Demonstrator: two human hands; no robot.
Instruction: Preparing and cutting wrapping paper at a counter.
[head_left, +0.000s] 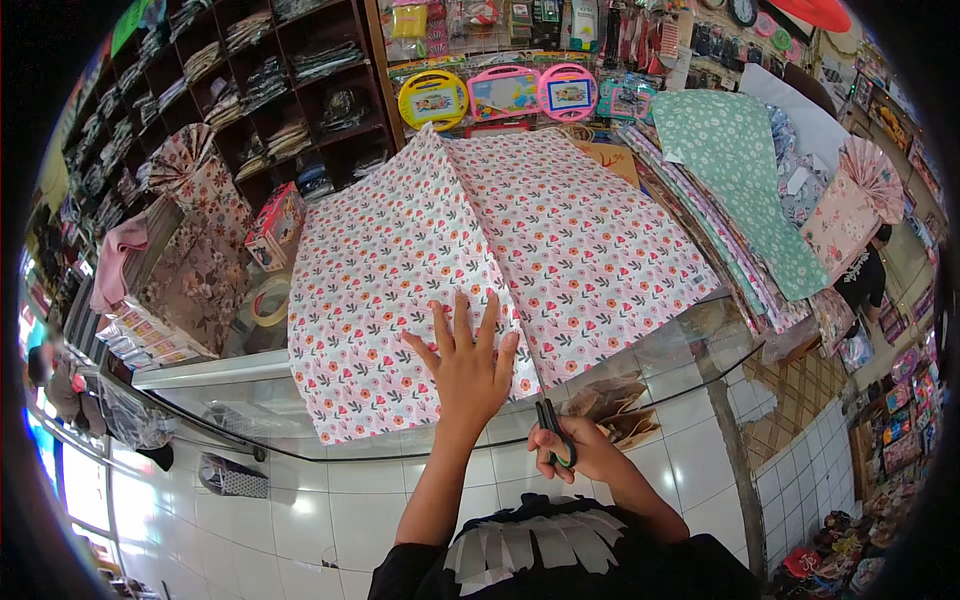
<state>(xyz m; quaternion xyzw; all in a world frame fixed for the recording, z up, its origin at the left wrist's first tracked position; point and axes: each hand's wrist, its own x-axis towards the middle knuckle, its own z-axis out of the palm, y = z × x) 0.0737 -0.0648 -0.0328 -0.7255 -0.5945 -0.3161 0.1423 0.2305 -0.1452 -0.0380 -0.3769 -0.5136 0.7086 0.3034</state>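
A large sheet of floral wrapping paper (390, 262), white and pink with small red flowers and dark leaves, lies over a glass-topped counter. A raised ridge or fold runs from its far peak to its near edge. My left hand (472, 367) rests flat on the paper with fingers spread, just left of the fold, holding nothing. My right hand (574, 446) grips scissors (553, 431) with black and green handles. The scissors point away from me at the paper's near edge by the fold; I cannot tell whether their blades are closed.
A roll of tape (270, 300) and a red box (276, 225) sit left of the paper. Patterned wrapping sheets (720, 180) are stacked to the right. Toy drawing boards (504, 94) stand behind. Dark cubby shelves (330, 67) hold folded goods. The counter's glass edge (360, 456) curves before me.
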